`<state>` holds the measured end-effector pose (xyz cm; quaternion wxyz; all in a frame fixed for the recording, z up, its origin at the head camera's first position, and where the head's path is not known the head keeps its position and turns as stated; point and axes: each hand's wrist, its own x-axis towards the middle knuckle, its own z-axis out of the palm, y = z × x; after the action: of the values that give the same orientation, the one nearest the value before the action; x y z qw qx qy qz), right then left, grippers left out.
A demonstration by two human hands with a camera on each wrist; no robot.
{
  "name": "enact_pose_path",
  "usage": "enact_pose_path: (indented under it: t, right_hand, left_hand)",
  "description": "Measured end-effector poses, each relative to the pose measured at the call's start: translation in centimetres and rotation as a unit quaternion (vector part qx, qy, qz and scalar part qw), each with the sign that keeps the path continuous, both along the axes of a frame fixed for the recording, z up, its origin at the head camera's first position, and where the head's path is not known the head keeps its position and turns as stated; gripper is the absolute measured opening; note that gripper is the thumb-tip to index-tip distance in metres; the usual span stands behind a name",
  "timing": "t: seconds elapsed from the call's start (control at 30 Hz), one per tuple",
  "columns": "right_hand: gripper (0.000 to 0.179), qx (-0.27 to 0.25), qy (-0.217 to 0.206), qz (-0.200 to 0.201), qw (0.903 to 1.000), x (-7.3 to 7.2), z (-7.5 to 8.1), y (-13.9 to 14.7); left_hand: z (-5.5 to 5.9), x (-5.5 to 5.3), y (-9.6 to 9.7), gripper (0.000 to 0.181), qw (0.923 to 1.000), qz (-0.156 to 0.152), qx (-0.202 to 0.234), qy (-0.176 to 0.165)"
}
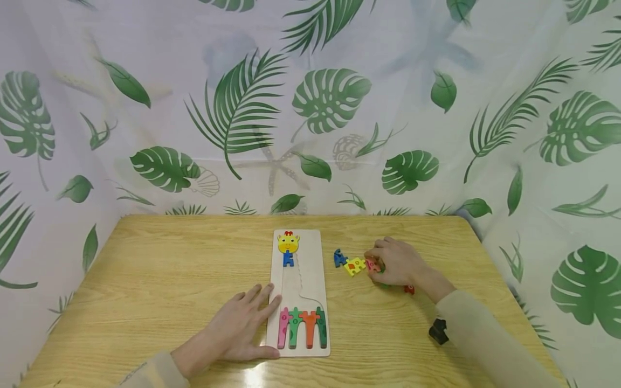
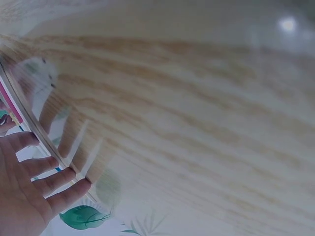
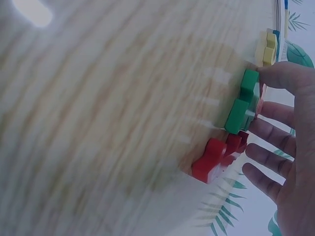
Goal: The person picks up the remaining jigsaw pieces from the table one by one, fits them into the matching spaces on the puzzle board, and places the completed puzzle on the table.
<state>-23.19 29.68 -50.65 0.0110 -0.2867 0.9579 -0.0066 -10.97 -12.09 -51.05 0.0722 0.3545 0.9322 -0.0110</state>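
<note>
Head view: board [image 1: 310,275] laid on desk [image 1: 194,258], 6 o'clock of frame; giraffe head [image 1: 289,245] set at board's 12, blue neck piece [image 1: 288,260] below it, four leg pieces [image 1: 309,322] at its 6. Board's edge touched at 8 o'clock by left hand [image 1: 242,321], fingers spread. At board's 2 o'clock, blue piece [image 1: 339,258] and yellow piece [image 1: 356,266] lie loose; pink piece [image 1: 372,264] partly covered by right hand [image 1: 399,262], fingers bent; whether gripped cannot be told. Left wrist view: edge met by fingertips [image 2: 84,187]. Right wrist view: green piece [image 3: 243,103] seen beside thumb, red piece [image 3: 210,162] at its 7.
</note>
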Motion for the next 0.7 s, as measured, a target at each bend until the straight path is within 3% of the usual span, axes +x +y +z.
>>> enact_pose_path:
  t: [0.7]
  right_hand:
    - [0.044, -0.036, -0.008, -0.004, 0.9993, -0.32, 0.56, 0.03]
  left_hand:
    - [0.19, 0.00, 0.00, 0.110, 1.0000, -0.001, 0.000, 0.004]
